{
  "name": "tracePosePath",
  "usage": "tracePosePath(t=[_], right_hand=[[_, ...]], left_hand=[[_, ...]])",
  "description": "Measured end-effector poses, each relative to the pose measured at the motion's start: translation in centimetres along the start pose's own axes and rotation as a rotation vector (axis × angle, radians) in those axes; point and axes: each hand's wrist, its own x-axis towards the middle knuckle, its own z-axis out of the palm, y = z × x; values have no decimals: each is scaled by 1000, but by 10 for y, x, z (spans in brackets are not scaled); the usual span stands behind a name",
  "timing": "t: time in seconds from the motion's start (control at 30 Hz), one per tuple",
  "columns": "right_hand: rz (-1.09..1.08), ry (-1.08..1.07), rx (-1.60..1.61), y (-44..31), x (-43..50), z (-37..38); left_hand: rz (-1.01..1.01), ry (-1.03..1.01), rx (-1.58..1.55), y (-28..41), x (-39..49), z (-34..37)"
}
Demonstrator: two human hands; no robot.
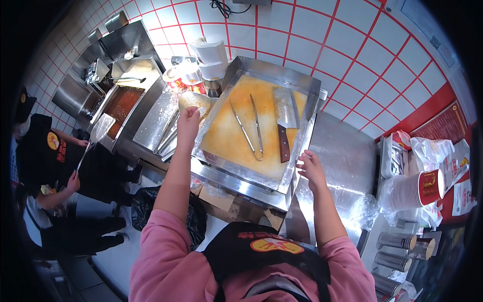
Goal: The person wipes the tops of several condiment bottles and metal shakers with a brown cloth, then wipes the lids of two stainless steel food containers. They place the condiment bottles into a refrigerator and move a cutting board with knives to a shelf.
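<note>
My left hand (188, 122) is raised at the left side of a yellow-stained cutting board (222, 132), its fingers curled; whether it holds something small does not show. Behind it lies a metal scoop (194, 101). My right hand (311, 169) is just off the right edge of the metal tray (281, 185) that holds the board, fingers bent and apart with nothing in them. Metal tongs (257, 132) lie spread on the middle of the board, their bend towards me. To their right rests a cleaver (286, 109) with a wooden handle (283, 145).
A fryer (126, 104) with dark oil stands at left, where a co-worker (49, 151) holds a skimmer (102, 127). Paper bags (211, 53) and cups (195, 85) stand behind the scoop. Stacked paper cups (415, 190) and metal canisters (394, 240) are at right; a black bin bag (145, 204) is below.
</note>
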Motion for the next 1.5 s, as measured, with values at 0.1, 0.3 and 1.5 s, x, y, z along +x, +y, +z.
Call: tracePosePath(t=[0.1,0.3,1.5], right_hand=[[13,-80,21,8,13,0],[-588,245,-571,1,9,20],[218,123,274,-3,16,43]], left_hand=[[-36,30,131,9,8,8],[217,-140,646,8,2,39],[-265,-366,629,-79,40,-41]])
